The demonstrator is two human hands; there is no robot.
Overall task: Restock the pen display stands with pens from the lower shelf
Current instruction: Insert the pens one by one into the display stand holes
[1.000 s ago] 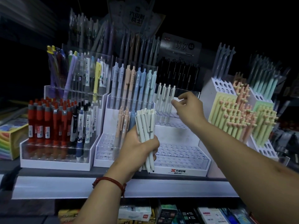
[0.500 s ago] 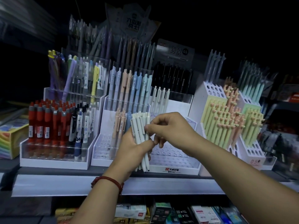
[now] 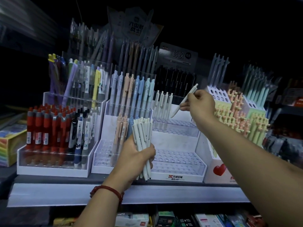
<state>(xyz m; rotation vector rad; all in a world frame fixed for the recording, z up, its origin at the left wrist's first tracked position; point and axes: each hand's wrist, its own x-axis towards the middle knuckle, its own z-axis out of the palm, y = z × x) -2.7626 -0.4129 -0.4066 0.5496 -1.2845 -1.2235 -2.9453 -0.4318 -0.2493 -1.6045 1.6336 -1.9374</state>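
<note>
Midway, my left grip (image 3: 131, 155) clutched the pen bundle (image 3: 142, 128); my right grip (image 3: 200, 102) pinched a single pen (image 3: 184, 101), next needing a free top-row hole in the white stand (image 3: 164, 176).

Red beaded wrist bracelet (image 3: 108, 188)

- Pale pens (image 3: 142, 138) — matt plastic barrels, smooth.
- Single pen (image 3: 185, 100): the same matt, pale plastic.
- Display stand (image 3: 194, 176) — clear glossy plastic tiers on a white base.
- Red pens (image 3: 46, 126): shiny plastic.
- Bracelet (image 3: 107, 190): red beads, dull.
- Shelf edge (image 3: 164, 194): smooth, faintly sheened.
</note>
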